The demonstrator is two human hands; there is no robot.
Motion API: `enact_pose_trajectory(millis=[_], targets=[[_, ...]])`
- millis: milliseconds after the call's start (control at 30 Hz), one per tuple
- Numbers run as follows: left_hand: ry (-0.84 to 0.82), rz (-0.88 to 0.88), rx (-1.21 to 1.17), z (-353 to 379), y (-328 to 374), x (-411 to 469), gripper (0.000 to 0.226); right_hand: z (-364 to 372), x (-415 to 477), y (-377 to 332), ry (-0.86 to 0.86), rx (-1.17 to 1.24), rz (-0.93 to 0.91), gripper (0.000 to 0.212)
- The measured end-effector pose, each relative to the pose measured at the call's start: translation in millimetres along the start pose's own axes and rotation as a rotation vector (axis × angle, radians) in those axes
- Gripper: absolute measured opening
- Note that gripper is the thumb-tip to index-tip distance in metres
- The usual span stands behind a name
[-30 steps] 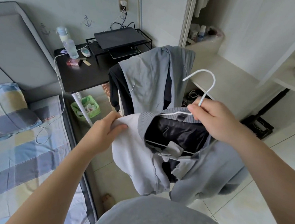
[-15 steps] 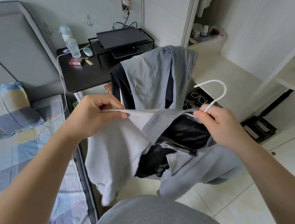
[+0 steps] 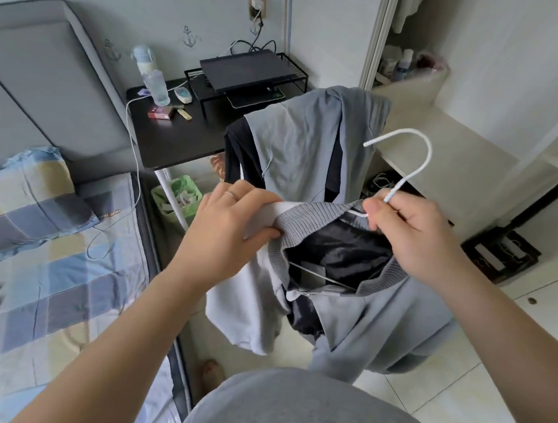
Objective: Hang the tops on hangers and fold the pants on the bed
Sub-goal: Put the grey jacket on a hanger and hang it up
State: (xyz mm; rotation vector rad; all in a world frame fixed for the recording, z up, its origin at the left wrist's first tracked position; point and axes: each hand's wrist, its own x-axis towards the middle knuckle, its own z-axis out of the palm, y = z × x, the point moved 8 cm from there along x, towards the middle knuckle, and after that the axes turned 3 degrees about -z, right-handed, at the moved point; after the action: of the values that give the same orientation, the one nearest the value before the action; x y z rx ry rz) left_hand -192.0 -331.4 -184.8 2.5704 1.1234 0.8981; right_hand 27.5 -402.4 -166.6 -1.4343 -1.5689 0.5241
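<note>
Both forearms are bare from the near edge of the picture up to the wrists, with no sleeve, watch or bracelet showing on either. The left hand (image 3: 232, 224) wears a thin, plain band ring (image 3: 230, 194) on one finger, pale metal with a faint pinkish tint; which finger cannot be told for sure. The right hand (image 3: 413, 236) carries no ring on the fingers that show, and its nails are short and unpainted. At the near edge, between the arms, the person's torso is covered by a plain grey knit top (image 3: 307, 413), smooth, without print, buttons or seams in view.
</note>
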Motion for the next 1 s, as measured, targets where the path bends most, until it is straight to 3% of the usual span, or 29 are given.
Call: enact_pose_trajectory(millis=[67,167,267,367,467,533,700,900,1000], targets=[[0.003,-0.069,-0.006,5.8,-11.5,-4.6,0.056,-2.2,1.4,-1.6,0.012,0.007,-0.008,0.04],[-0.106,-0.326,-0.236,21.8,-39.8,-20.5,0.078,-15.1,1.3,3.7,0.053,0.014,0.011,0.039],[-0.144,-0.441,-0.294,31.4,-55.3,-32.9,0.047,-25.4,-1.7,9.5,0.07,-0.021,0.025,0.04],[-0.058,-0.421,-0.252,20.3,-58.4,-33.6,0.025,-29.2,-0.6,18.2,-0.003,-0.117,0.098,0.04],[0.046,-0.359,-0.253,-1.7,-60.6,-29.7,0.024,-23.7,-3.4,25.9,-0.163,-0.195,0.17,0.039],[0.081,-0.308,-0.281,-15.3,-59.7,-22.7,0.025,-21.4,-8.2,24.8,-0.181,-0.165,0.17,0.039],[-0.011,-0.217,-0.293,-15.6,-56.3,-8.8,0.026,-27.6,-12.6,13.3,-0.02,-0.041,0.1,0.038],[-0.165,0.025,-0.257,3.2,-0.1,-8.6,0.022,-7.4,-13.3,8.1,-0.054,-0.031,0.089,0.04],[-0.142,0.037,-0.163,8.5,9.2,-9.6,0.02,0.6,-10.1,7.8,-0.068,-0.007,0.086,0.04]])
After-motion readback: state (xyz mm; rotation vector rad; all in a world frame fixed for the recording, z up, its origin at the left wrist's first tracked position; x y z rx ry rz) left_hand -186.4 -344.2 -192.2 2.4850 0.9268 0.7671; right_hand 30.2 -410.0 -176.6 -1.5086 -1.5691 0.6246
